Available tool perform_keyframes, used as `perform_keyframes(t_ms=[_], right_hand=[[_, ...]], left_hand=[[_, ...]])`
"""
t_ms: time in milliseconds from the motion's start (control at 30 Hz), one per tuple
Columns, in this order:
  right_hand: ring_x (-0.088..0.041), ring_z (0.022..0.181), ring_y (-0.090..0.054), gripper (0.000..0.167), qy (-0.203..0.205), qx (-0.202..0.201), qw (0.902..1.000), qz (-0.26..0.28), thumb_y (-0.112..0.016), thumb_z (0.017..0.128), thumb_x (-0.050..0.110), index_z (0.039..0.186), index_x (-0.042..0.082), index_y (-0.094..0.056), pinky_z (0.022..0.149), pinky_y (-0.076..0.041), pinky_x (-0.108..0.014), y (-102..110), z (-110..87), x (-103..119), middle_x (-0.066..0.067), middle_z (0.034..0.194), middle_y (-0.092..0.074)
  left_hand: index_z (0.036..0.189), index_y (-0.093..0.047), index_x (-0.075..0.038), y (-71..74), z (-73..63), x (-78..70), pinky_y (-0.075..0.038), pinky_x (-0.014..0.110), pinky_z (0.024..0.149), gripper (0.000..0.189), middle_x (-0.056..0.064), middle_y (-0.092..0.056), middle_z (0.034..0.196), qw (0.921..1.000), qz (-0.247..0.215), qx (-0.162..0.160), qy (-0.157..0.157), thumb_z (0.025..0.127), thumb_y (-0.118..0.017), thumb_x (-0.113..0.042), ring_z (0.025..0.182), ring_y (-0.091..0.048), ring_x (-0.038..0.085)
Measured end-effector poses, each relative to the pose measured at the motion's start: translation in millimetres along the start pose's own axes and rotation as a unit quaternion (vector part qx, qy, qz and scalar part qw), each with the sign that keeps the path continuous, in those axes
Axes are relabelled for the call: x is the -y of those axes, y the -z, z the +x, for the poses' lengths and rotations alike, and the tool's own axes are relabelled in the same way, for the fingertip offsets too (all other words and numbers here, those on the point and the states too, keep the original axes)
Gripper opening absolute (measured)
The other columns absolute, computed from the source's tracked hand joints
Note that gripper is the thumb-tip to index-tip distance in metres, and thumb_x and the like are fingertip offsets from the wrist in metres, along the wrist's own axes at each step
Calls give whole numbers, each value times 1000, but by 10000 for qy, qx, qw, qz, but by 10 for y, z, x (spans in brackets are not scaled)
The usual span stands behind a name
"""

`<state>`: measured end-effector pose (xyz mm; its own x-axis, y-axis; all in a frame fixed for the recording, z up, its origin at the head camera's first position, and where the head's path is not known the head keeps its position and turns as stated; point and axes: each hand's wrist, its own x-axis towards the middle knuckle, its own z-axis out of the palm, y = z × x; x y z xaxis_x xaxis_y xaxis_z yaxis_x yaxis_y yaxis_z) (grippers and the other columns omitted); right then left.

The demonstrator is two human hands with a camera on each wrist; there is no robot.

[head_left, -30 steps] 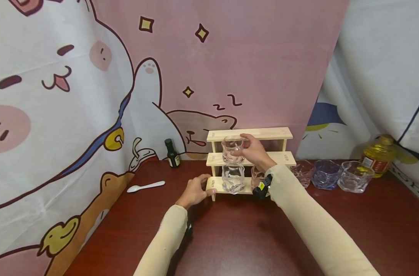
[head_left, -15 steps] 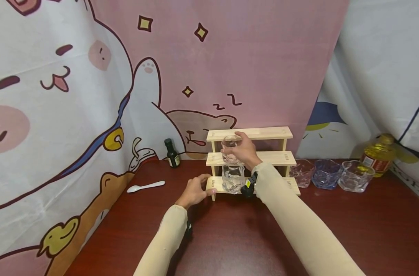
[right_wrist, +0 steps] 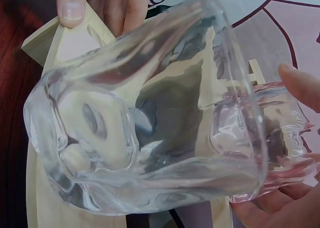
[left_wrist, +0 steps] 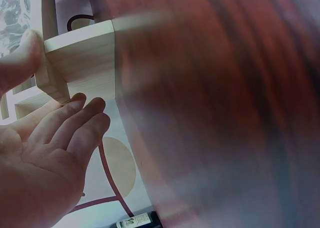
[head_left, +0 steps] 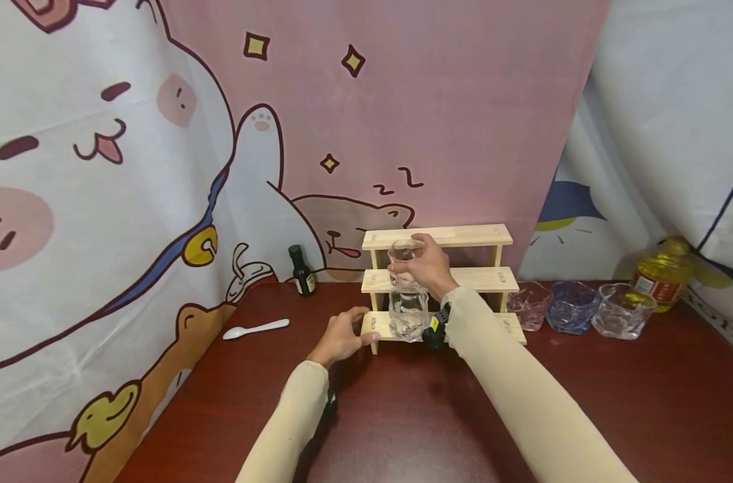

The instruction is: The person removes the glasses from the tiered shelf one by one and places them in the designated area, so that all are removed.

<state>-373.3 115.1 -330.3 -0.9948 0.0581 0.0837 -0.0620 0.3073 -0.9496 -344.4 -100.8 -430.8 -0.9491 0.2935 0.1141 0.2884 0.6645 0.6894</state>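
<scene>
A three-step wooden rack [head_left: 499, 278] stands against the back wall. My left hand [head_left: 341, 335] grips the left end of its lowest step; in the left wrist view the thumb [left_wrist: 30, 52] lies on the board and the fingers [left_wrist: 85, 123] reach to its side. On the middle step, my right hand [head_left: 425, 268] holds a pale pink glass [head_left: 401, 253] with thumb and fingers round its side. Directly in front, on the lowest step, sits a clear wavy glass [head_left: 409, 315], which fills much of the right wrist view. My right wrist hides the step beside it.
Right of the rack stand a pink glass [head_left: 529, 305], a blue glass [head_left: 572, 308] and another clear glass [head_left: 623, 312]. Behind them is a yellow oil bottle [head_left: 668, 272]. At left, a white spoon [head_left: 256, 329] lies near a small dark bottle [head_left: 302, 272].
My right hand and forearm have shifted left, with the fingers further round the pink glass; the wrist now covers another pink glass on the lowest step. My left hand has stayed put.
</scene>
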Motion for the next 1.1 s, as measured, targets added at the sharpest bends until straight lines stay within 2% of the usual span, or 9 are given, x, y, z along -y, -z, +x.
perform_keyframes(t_ms=[200, 300, 500, 767, 900, 1100], right_hand=[[-34, 123, -60, 98, 39, -88, 9999, 32, -88, 76, 14, 155, 14, -31, 104, -49, -48, 17, 11, -7, -20, 136, -61], [-34, 121, -60, 98, 73, -114, 9999, -53, -89, 76, 16, 155, 14, -31, 100, -50, -47, 41, 18, 0, -20, 135, -62], [-38, 125, -57, 101, -24, -330, 9988, -350, -90, 75, 22, 156, 14, -31, 102, -49, -49, 97, -11, 33, -21, 140, -56], [-38, 121, -58, 98, -87, -709, 9955, -627, -91, 73, 28, 153, 12, -36, 105, -47, -49, 167, -51, 71, -21, 135, -58], [-37, 118, -59, 98, -46, -673, 9946, -795, -90, 73, 31, 152, 11, -37, 99, -50, -46, 248, -64, 88, -20, 133, -60], [-35, 114, -61, 98, 143, -386, 9947, -940, -90, 74, 33, 153, 11, -37, 87, -52, -39, 429, -118, 75, -21, 134, -60]], left_hand=[[140, -55, -4, -6, 1, 11, -47, 49, 108, 62, 17, -62, 140, 10000, -28, 1, 7, 87, -80, -23, 129, -61, 32], [140, -55, -4, -7, -3, 7, -46, 50, 109, 62, 18, -62, 140, 10000, -40, -5, 10, 87, -80, -22, 130, -60, 32], [140, -54, -3, -9, -2, 9, -47, 50, 108, 63, 19, -62, 139, 10000, -88, 19, 5, 86, -81, -23, 129, -61, 33], [139, -56, -6, -11, -17, 9, -46, 50, 109, 61, 19, -62, 139, 9999, -125, -25, 83, 86, -81, -22, 130, -60, 32], [139, -56, -6, -12, -12, 7, -46, 50, 109, 61, 19, -62, 139, 9999, -129, -44, 35, 86, -81, -23, 130, -60, 32], [140, -55, -4, -9, -25, 22, -47, 50, 108, 62, 19, -62, 139, 9999, -158, -34, -6, 86, -81, -23, 129, -61, 33]])
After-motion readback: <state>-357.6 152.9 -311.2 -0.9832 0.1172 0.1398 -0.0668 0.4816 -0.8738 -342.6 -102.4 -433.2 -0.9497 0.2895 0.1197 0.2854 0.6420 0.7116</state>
